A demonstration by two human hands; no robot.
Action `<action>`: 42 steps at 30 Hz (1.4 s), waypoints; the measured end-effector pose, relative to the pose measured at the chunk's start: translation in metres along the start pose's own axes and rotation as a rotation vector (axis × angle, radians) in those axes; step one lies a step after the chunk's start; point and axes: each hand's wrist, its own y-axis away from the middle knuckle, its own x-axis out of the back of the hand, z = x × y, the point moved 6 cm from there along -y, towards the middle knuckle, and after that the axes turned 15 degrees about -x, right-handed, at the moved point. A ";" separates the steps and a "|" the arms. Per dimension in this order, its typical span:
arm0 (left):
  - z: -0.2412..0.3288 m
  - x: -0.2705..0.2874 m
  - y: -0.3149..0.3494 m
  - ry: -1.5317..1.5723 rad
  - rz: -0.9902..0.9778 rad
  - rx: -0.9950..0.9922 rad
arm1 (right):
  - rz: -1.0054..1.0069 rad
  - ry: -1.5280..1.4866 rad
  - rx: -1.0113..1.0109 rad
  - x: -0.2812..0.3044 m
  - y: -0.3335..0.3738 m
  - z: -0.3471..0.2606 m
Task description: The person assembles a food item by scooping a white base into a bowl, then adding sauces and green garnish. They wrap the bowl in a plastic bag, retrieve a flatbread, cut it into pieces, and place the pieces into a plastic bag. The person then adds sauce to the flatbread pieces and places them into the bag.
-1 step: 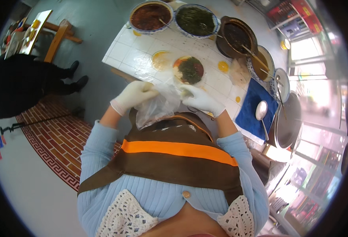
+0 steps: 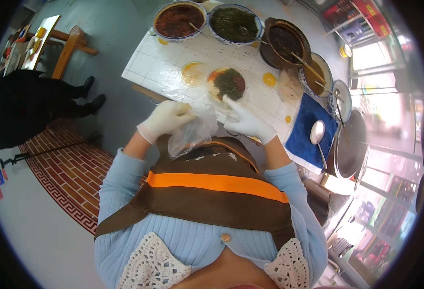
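Note:
My left hand [image 2: 164, 119], in a white glove, is closed on a crumpled clear plastic bag [image 2: 192, 132] that hangs at the table's near edge. My gloved right hand [image 2: 251, 124] is just right of the bag, its index finger stretched out and nothing visible in it. That fingertip lies by the near rim of a portion of food with dark green, red and pale toppings [image 2: 231, 83]; whether it touches cannot be made out. The container around this food is hard to see, perhaps clear or covered by film.
Along the far side stand a bowl of red sauce [image 2: 179, 20], a bowl of chopped greens [image 2: 235, 25], a dark pot [image 2: 285, 44] and a bowl of brown sauce [image 2: 314, 76]. A large spoon [image 2: 318, 131] rests on a blue cloth [image 2: 304, 124]. A person in black [image 2: 24, 108] is at left.
My right hand's fingers have gone from curled beside the bag to the index finger stretched toward the food. My left hand keeps the bag, moved very slightly.

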 end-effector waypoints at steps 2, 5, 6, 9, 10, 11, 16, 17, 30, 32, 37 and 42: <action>0.022 -0.028 -0.024 -0.073 -0.099 -0.153 | 0.024 0.073 0.170 0.003 0.020 -0.005; 0.037 -0.055 -0.047 -0.026 -0.159 -0.299 | -0.111 -0.134 0.096 -0.012 0.023 0.021; 0.021 -0.064 -0.047 0.063 -0.305 -0.136 | 0.027 0.057 0.004 -0.005 0.019 0.038; -0.031 -0.075 -0.028 0.301 -0.580 0.273 | 0.268 0.405 -0.006 0.014 0.011 0.078; -0.041 -0.076 -0.027 0.306 -0.555 0.234 | 0.303 0.412 0.022 0.015 0.010 0.088; -0.053 -0.078 -0.026 0.295 -0.534 0.205 | 0.325 0.446 -0.034 0.015 0.007 0.102; -0.088 -0.071 -0.047 0.005 -0.091 -0.131 | 0.413 0.262 -0.049 0.017 -0.012 0.129; -0.096 -0.070 -0.049 0.039 -0.038 -0.106 | 0.441 0.253 -0.039 0.019 -0.016 0.131; -0.148 -0.070 -0.084 -0.198 0.190 -0.278 | 0.934 -0.265 -0.051 0.040 -0.050 0.163; -0.152 -0.068 -0.095 -0.151 0.200 -0.274 | 0.970 -0.342 -0.049 0.044 -0.058 0.165; -0.162 -0.066 -0.120 -0.030 0.169 -0.099 | 0.926 -0.557 -0.089 0.056 -0.074 0.163; -0.191 -0.072 -0.140 0.710 0.016 0.158 | 0.806 -0.673 -0.136 0.078 -0.082 0.143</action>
